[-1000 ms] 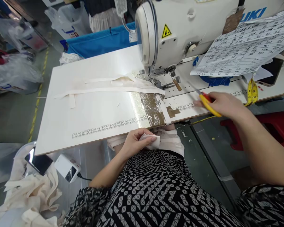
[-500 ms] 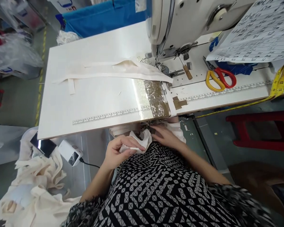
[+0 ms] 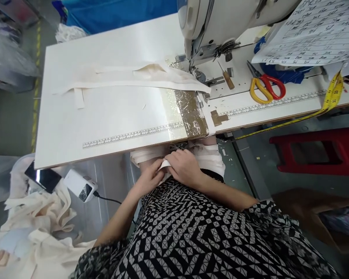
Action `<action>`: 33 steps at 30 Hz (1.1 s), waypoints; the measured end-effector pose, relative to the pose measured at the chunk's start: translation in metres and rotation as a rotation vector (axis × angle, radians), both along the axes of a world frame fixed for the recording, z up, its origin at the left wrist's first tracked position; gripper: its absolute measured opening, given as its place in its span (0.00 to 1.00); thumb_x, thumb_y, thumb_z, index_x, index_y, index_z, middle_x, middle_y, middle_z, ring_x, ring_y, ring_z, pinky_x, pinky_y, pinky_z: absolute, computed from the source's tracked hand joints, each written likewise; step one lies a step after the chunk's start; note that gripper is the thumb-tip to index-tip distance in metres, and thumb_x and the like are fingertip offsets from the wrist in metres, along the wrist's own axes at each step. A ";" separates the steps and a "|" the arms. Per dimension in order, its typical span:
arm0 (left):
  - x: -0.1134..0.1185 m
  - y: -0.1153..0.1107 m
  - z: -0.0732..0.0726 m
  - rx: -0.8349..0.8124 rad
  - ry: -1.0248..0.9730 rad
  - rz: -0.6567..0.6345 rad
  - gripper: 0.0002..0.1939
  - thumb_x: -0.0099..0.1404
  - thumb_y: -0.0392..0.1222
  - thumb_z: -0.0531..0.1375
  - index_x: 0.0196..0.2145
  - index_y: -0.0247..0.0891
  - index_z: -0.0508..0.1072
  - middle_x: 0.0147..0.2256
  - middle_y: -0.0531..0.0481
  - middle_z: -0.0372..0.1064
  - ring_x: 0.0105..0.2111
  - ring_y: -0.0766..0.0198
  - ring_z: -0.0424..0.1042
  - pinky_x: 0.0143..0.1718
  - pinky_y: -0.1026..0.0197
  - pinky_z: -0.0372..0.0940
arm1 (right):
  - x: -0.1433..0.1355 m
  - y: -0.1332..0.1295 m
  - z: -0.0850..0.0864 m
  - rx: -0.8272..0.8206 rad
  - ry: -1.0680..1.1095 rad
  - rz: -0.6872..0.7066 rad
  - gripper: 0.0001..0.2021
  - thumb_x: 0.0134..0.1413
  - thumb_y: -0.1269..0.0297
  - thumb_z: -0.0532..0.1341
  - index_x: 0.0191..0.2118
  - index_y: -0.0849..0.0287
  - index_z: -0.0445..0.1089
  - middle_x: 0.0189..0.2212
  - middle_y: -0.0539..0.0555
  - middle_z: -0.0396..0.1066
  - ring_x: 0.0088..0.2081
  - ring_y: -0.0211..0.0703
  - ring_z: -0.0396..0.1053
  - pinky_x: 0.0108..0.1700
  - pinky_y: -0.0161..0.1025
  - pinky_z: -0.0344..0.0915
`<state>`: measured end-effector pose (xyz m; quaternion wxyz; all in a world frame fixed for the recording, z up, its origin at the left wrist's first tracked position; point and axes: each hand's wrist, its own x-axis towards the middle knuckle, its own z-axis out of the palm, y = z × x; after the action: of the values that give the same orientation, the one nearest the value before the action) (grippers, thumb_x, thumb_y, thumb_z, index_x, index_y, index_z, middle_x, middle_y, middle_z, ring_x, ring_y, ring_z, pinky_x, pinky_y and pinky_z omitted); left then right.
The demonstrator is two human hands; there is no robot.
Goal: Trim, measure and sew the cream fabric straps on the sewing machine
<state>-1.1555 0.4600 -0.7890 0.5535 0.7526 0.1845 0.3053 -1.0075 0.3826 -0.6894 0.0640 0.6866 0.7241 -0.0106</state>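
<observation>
Both hands are together over the lap, just below the table's front edge. My left hand point(image 3: 149, 177) is closed on a small white cloth piece point(image 3: 165, 164), pinched at its left side. My right hand point(image 3: 186, 166) has its fingers curled over the right side of the same cloth, and most of the cloth is hidden under the hands. Long cream fabric strips point(image 3: 128, 84) lie on the white table point(image 3: 113, 112), their right end by the sewing machine point(image 3: 209, 35). One strip hangs toward the front edge.
Red-and-yellow scissors point(image 3: 266, 87), a wooden-handled awl point(image 3: 228, 80) and a yellow tape measure point(image 3: 333, 93) lie right. Left below are a phone point(image 3: 43, 178), a white power bank point(image 3: 80, 185) and cream cloth point(image 3: 46, 240). A red stool point(image 3: 346, 151) stands right.
My right hand has moved left onto the white cloth beside my left hand. The cloth is now mostly covered. The view has shifted, so the table appears slightly higher and further left.
</observation>
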 end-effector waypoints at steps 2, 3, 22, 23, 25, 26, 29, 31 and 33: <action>0.001 0.005 -0.023 0.066 0.062 0.125 0.18 0.69 0.45 0.51 0.51 0.37 0.72 0.40 0.44 0.74 0.42 0.55 0.72 0.46 0.56 0.67 | -0.002 0.001 0.011 0.056 -0.063 0.012 0.14 0.63 0.70 0.51 0.49 0.62 0.71 0.43 0.62 0.72 0.44 0.53 0.67 0.44 0.44 0.61; -0.005 0.010 -0.036 0.107 0.110 0.233 0.17 0.69 0.44 0.50 0.49 0.38 0.73 0.41 0.44 0.74 0.43 0.54 0.71 0.46 0.56 0.66 | 0.002 0.001 0.013 0.066 -0.093 -0.017 0.16 0.62 0.72 0.51 0.50 0.61 0.71 0.44 0.62 0.72 0.42 0.52 0.68 0.41 0.42 0.62; 0.011 0.078 -0.115 0.055 0.327 0.793 0.24 0.53 0.32 0.54 0.48 0.21 0.67 0.47 0.24 0.66 0.54 0.33 0.63 0.57 0.33 0.58 | 0.159 -0.018 -0.011 0.193 -0.292 -0.382 0.15 0.61 0.64 0.53 0.43 0.67 0.74 0.45 0.70 0.70 0.48 0.65 0.63 0.47 0.53 0.60; 0.010 0.070 -0.108 0.055 0.304 0.809 0.22 0.55 0.33 0.53 0.48 0.21 0.67 0.47 0.24 0.66 0.54 0.34 0.63 0.57 0.34 0.57 | 0.164 -0.022 -0.010 0.189 -0.287 -0.380 0.15 0.61 0.64 0.53 0.41 0.66 0.74 0.44 0.69 0.70 0.48 0.65 0.64 0.47 0.53 0.60; 0.012 0.049 -0.089 0.066 0.243 0.808 0.19 0.60 0.36 0.52 0.47 0.28 0.69 0.45 0.30 0.69 0.51 0.40 0.66 0.55 0.39 0.62 | 0.169 -0.028 -0.007 0.187 -0.269 -0.354 0.14 0.61 0.65 0.53 0.40 0.66 0.74 0.42 0.67 0.72 0.47 0.60 0.66 0.47 0.50 0.60; 0.016 0.038 -0.077 0.061 0.177 0.764 0.17 0.62 0.38 0.52 0.47 0.32 0.71 0.43 0.35 0.70 0.48 0.44 0.69 0.51 0.43 0.66 | 0.168 -0.031 -0.005 0.191 -0.259 -0.334 0.14 0.62 0.65 0.52 0.41 0.66 0.73 0.41 0.65 0.72 0.46 0.57 0.67 0.47 0.48 0.61; 0.039 0.006 -0.033 -0.020 -0.147 0.415 0.15 0.67 0.46 0.54 0.46 0.41 0.73 0.38 0.44 0.74 0.40 0.54 0.73 0.44 0.53 0.70 | 0.153 -0.045 0.002 0.201 -0.233 -0.266 0.15 0.68 0.65 0.49 0.43 0.64 0.71 0.39 0.60 0.73 0.41 0.48 0.69 0.42 0.40 0.62; 0.060 -0.005 -0.002 -0.060 -0.311 0.164 0.16 0.69 0.50 0.53 0.47 0.41 0.74 0.41 0.44 0.74 0.43 0.55 0.73 0.48 0.54 0.69 | 0.136 -0.056 0.009 0.236 -0.249 -0.131 0.14 0.70 0.64 0.49 0.43 0.62 0.71 0.38 0.58 0.74 0.39 0.46 0.69 0.40 0.38 0.61; 0.081 -0.007 0.024 -0.025 -0.365 0.023 0.18 0.71 0.52 0.51 0.48 0.40 0.74 0.46 0.42 0.73 0.49 0.54 0.72 0.53 0.52 0.66 | 0.119 -0.064 0.017 0.342 -0.282 0.083 0.12 0.70 0.67 0.50 0.42 0.61 0.71 0.36 0.56 0.74 0.38 0.44 0.69 0.40 0.38 0.61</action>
<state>-1.0749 0.4535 -0.7646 0.5837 0.6754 0.0935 0.4409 -0.8886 0.3188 -0.6728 0.0478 0.6517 0.7270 0.2111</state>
